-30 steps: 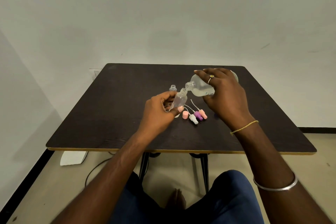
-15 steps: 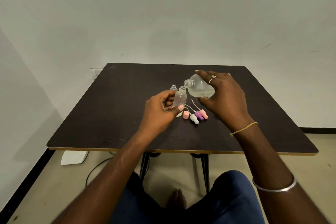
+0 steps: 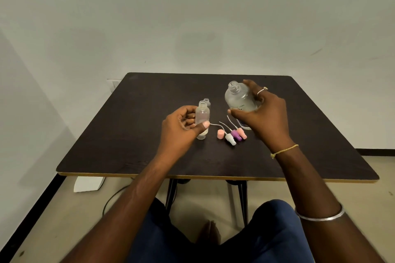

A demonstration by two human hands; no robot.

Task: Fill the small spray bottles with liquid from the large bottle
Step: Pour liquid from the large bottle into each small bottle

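My left hand point(image 3: 181, 124) grips a small clear spray bottle point(image 3: 202, 117), uncapped and upright, its base near or on the dark table point(image 3: 128, 134). My right hand point(image 3: 260, 113) holds the large clear bottle point(image 3: 238, 98), open-mouthed and nearly upright, just right of the small one. A second small uncapped bottle point(image 3: 207, 102) stands right behind the first. Between my hands lie the spray heads with dip tubes: a white one point(image 3: 230, 139), a purple one point(image 3: 236, 134) and a pink one point(image 3: 242, 133), plus a pink cap point(image 3: 220, 134).
The table's front edge point(image 3: 213, 177) is close to my knees. A white wall stands behind the table. On the floor at the left lie a white object point(image 3: 88, 183) and a cable point(image 3: 115, 196).
My right hand has tipped the large bottle back from pouring to nearly upright and moved it right, away from the small bottle. My left hand has brought the small bottle upright and lower.
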